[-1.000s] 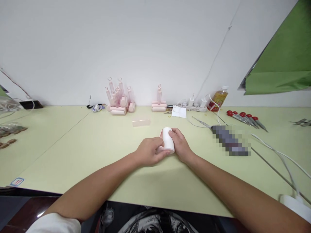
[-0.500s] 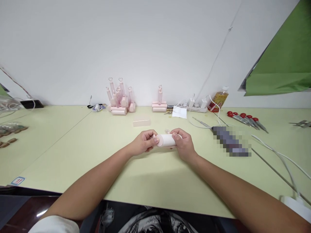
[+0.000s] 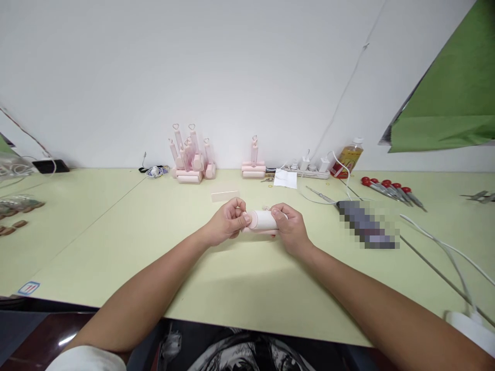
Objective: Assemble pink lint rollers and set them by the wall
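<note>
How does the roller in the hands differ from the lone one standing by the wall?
The held roller is between the left hand and right hand; the standing roller is untouched on the table.
The held roller shows a broad white surface; the standing roller looks mostly pink.
The standing roller's handle points up; the held roller's is not clearly visible.
Both have pink parts.

Scene is evenly, brightly lit; a soft shadow is cast on the counter (image 3: 124,226) below the hands (image 3: 223,224). Glare is caught on the dark red surface (image 3: 52,337), lower left. Edges are stretched wide-angle, and the dark object (image 3: 365,225) at right is pixelated.
</note>
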A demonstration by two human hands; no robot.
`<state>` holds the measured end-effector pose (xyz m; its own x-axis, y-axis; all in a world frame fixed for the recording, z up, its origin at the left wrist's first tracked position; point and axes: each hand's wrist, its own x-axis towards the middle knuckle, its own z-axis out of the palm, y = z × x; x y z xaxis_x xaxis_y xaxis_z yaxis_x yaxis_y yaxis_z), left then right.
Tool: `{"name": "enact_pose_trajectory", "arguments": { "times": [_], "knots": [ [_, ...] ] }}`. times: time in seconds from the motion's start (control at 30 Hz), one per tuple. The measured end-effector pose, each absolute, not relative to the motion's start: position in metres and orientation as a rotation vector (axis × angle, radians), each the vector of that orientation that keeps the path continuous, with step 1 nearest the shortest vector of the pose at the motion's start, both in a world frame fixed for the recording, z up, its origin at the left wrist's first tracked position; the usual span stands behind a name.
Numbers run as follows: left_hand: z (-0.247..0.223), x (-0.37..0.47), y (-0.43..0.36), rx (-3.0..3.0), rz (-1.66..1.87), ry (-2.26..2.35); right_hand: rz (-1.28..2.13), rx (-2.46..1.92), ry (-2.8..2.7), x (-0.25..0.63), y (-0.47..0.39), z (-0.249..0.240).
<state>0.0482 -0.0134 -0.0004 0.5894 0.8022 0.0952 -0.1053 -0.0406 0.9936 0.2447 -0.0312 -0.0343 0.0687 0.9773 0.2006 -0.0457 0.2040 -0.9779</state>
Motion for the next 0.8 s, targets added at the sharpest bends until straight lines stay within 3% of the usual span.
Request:
{"name": "enact_pose_trajectory", "arguments": {
  "times": [0.8],
  "knots": [
    [0.0042, 0.0410, -0.0098, 1.439, 0.778, 0.653, 1.022, -1.066, -1.289, 0.2410, -0.0341, -0.0315]
  ]
}}
